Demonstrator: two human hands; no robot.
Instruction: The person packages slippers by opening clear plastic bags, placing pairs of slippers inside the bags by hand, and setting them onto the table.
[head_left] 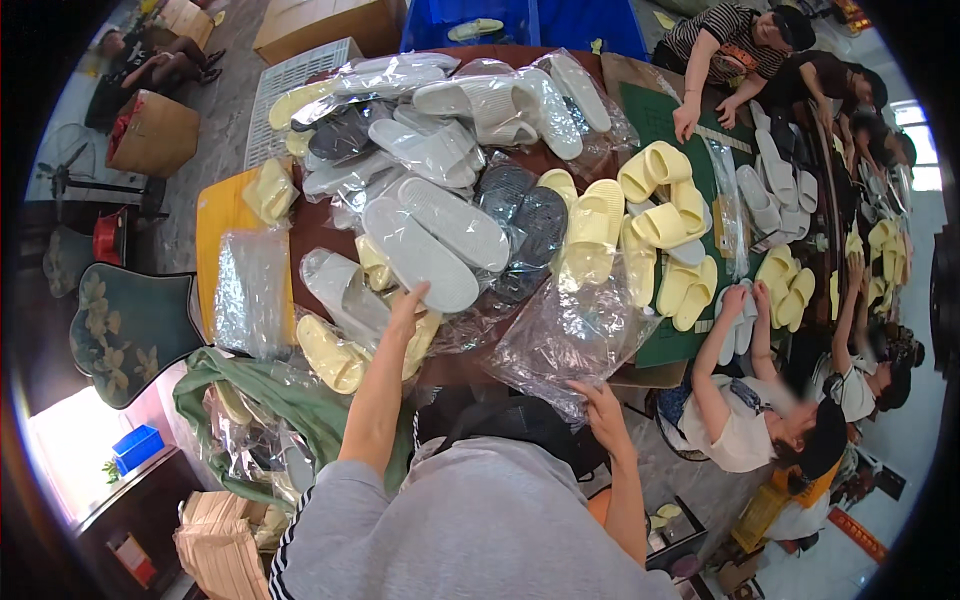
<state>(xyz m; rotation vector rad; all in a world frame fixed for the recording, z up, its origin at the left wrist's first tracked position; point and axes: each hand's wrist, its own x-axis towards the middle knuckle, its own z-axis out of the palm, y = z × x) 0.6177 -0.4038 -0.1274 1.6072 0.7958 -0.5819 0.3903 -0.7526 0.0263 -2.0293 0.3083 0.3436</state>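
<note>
My left hand [406,308] grips the near end of a pair of grey slippers [422,256], which lie soles up over the heap. My right hand [602,412] pinches the near edge of a clear plastic bag [560,345] at the table's front. Just beyond that bag stand pale yellow slippers [592,235], partly covered by its film. Dark slippers [520,225] in clear wrap lie between the grey pair and the yellow ones. A wrapped yellow slipper [330,356] sits left of my left hand, beside a light grey slipper [345,290].
More bagged slippers [430,150] pile across the dark red table. Flat clear bags [250,295] lie on a yellow board at left. Right, a green mat [660,345] bears loose yellow slippers [688,290]. Co-workers [740,420] sit along that side. A green chair [130,330] stands left.
</note>
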